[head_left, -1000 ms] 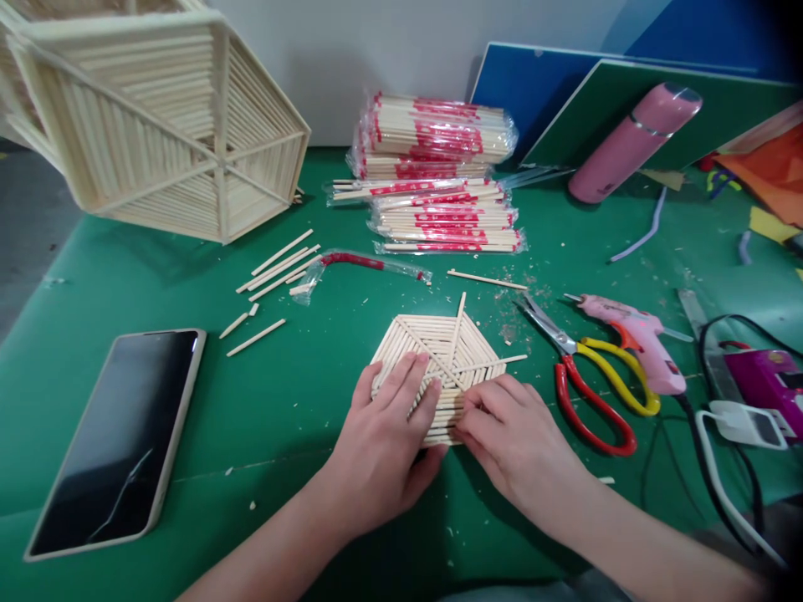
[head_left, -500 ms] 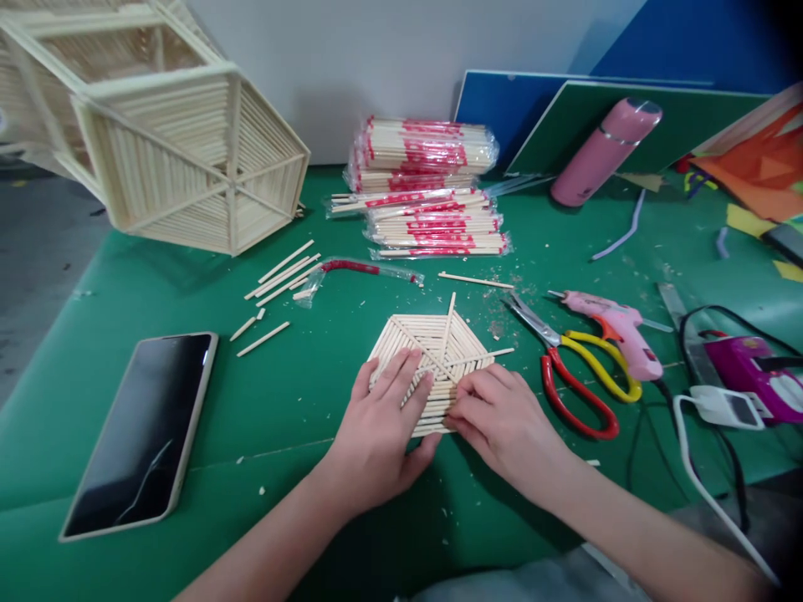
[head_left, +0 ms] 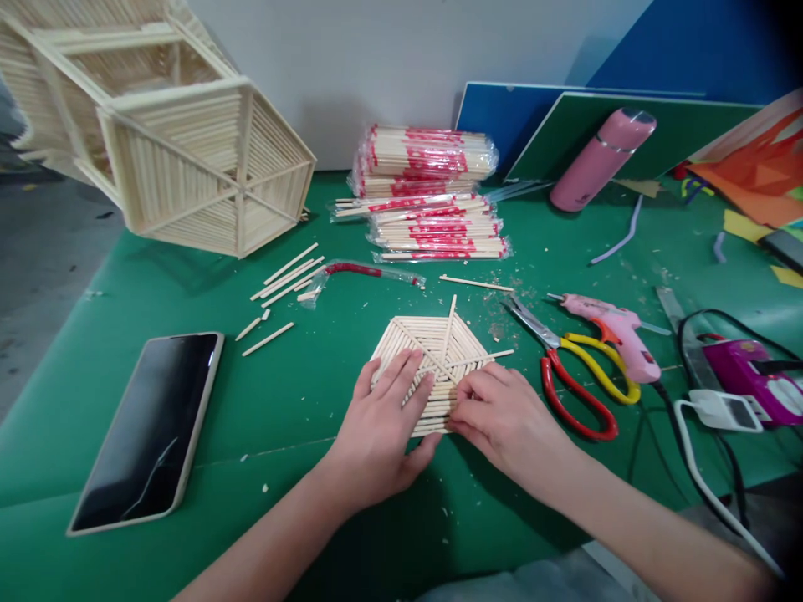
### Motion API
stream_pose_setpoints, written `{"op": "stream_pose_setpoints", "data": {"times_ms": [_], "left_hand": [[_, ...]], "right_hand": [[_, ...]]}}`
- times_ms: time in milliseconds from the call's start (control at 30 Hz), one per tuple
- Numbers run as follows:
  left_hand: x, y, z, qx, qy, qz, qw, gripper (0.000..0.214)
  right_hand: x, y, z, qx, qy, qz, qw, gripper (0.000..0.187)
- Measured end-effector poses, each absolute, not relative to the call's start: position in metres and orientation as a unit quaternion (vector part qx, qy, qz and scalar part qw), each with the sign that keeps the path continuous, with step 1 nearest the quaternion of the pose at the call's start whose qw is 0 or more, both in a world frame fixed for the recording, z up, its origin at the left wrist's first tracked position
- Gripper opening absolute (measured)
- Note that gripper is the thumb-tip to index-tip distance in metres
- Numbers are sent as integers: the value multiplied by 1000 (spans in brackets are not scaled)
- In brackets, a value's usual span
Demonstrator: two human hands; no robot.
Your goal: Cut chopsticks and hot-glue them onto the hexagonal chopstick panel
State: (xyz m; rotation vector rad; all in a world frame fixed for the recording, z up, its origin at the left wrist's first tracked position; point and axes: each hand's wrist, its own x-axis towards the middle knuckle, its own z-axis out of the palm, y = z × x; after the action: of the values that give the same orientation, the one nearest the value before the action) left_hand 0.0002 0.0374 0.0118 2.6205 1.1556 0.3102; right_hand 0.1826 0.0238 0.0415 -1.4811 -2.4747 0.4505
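A flat hexagon panel of glued wooden sticks [head_left: 432,343] lies on the green table [head_left: 301,393] in front of me. My left hand [head_left: 386,426] rests flat on its left half, fingers stretched out. My right hand [head_left: 502,418] is at the panel's lower right edge with its fingers curled and pressed on the sticks there. One spoke stick juts past the top of the panel, another past its right side.
A large hexagonal stick frame [head_left: 188,159] lies at the back left. Wrapped chopstick packs [head_left: 432,192] are stacked behind the panel, loose cut sticks [head_left: 282,284] to the left. A phone [head_left: 150,426] lies front left. Scissors [head_left: 570,368], a pink glue gun [head_left: 611,330], a pink bottle [head_left: 602,159] and cables [head_left: 708,435] are on the right.
Both hands stay on the panel in much the same pose. The camera has tilted, so the table contents sit a little lower and further left in view.
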Motion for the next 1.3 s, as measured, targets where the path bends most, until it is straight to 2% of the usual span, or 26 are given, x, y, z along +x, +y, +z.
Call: {"op": "stream_pose_setpoints", "data": {"times_ms": [267,900,1067,1300], "left_hand": [[-2,38,9,910,384,109,114,47],[-11,39,13,926,353,53,119,54],[-19,37,12,931,342,57,116,44],[-17,38,12,938,333,50,89,43]], "right_hand": [[183,20,36,-505,-849,129,88,10],[188,5,23,-526,-815,176,166,13],[187,5,22,-527,-813,178,169,14],[193,5,28,-532,-803,188,193,8]]}}
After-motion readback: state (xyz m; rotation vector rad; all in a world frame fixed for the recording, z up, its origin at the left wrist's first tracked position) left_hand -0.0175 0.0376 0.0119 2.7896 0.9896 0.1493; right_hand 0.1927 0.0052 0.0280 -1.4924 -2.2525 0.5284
